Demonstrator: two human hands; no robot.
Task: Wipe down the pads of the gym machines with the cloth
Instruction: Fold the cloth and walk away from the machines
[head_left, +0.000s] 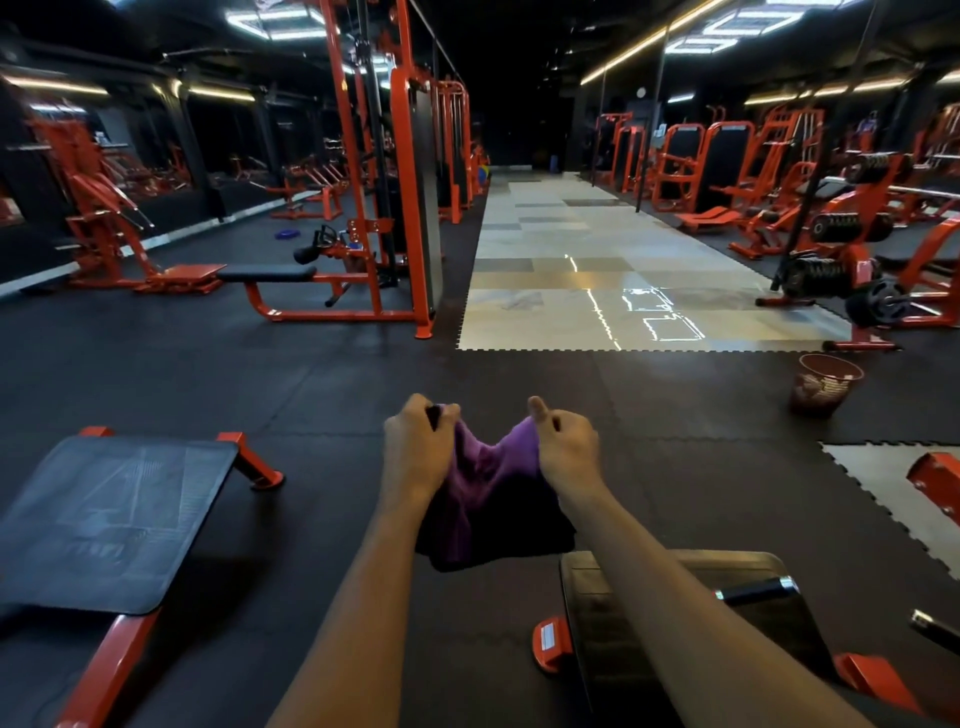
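A purple cloth (488, 488) hangs spread between my two hands in front of me, above the black floor. My left hand (415, 441) grips its upper left corner with curled fingers. My right hand (566, 441) grips the upper right corner, thumb up. Under my right forearm lies a dark padded seat (753, 577) of an orange machine, with a chrome-ended handle beside it. A black ribbed pad (114, 519) on an orange frame lies at the lower left.
A rowing bench (267, 273) with a weight stack stands ahead on the left. Plate-loaded orange machines (841, 260) line the right side. A reddish waste basket (826, 384) sits on the mat at right. A pale tiled aisle (597, 270) runs down the middle.
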